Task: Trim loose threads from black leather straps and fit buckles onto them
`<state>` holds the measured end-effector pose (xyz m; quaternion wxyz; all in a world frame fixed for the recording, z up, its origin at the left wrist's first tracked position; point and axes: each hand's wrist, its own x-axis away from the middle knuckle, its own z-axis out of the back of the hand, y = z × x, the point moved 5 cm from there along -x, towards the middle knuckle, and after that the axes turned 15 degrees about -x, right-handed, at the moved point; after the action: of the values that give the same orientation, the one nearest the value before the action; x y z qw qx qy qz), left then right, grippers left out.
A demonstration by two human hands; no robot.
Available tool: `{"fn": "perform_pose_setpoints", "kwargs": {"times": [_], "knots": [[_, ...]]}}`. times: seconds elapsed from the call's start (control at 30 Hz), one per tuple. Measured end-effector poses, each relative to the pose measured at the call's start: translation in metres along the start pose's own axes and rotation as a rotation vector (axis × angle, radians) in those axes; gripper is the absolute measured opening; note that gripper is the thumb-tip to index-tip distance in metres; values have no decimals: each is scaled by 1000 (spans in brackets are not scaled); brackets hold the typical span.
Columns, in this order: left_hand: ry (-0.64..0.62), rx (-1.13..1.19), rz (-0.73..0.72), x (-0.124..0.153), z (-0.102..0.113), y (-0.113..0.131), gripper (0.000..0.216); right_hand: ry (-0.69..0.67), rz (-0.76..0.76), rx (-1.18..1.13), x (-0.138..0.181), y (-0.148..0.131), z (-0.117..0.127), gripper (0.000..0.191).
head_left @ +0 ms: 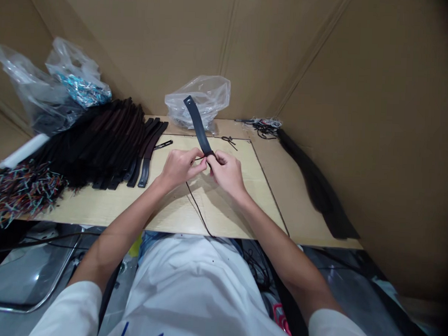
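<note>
Both hands meet over the middle of the light wooden board [177, 210]. My right hand [227, 172] is closed round the lower end of a dark flat strap [197, 123] that rises up and away from me. My left hand [179, 167] pinches a thin black cord [197, 206] right at the strap's end. The cord trails down across the board toward my body.
A big pile of dark straps [102, 143] lies at the left, with multicoloured tags [18, 191] beside it. Plastic bags [51, 88] sit at the back left, another bag [202, 100] behind the hands. A black bundle [316, 184] lies at the right. Cardboard walls enclose the bench.
</note>
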<state>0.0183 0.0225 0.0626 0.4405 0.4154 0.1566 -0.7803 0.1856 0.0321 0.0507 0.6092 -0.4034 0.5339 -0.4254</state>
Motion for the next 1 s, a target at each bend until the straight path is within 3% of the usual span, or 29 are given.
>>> {"fn": "perform_pose_setpoints", "kwargs": {"times": [0.17,0.47,0.7,1.0], "knots": [[-33,-33,-4,1,-2,0,11,27,32,100,2,-4,0,38],[-72,-290,11,4,-12,5,18,53,55,205,4,-10,-1,35],[4,-94,26,-1,1,-3,19,-10,7,62,1,-1,-2,40],[-38,-41,21,-4,8,-4,19,-2,53,103,6,-4,-1,38]]}}
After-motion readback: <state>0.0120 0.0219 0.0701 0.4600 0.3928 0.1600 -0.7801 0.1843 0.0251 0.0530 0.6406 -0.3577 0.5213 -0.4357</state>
